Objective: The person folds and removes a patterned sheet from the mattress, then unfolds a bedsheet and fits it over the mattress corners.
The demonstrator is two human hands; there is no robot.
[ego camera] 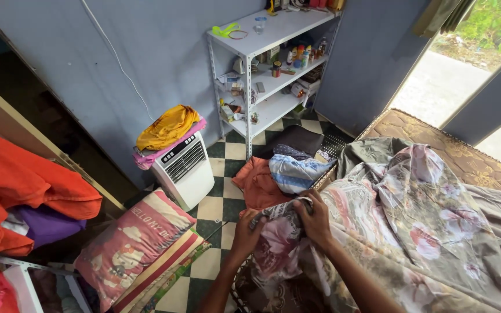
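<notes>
Right now both hands grip one bunched corner of the floral bedsheet (413,220) at the mattress (471,156) edge: left hand (246,232) closed on it from below, right hand (315,219) clamped over the top, rest of sheet spread rumpled across the bed. Just past the hands, on the checkered floor (227,174), a clothes pile (282,171) w/ orange & striped fabric; left of that a white air cooler (185,168) w/ yellow cloth (166,127) on top, pillows (137,249) near the left arm. White shelf unit (273,64) w/ bottles stands at the back wall.
</notes>
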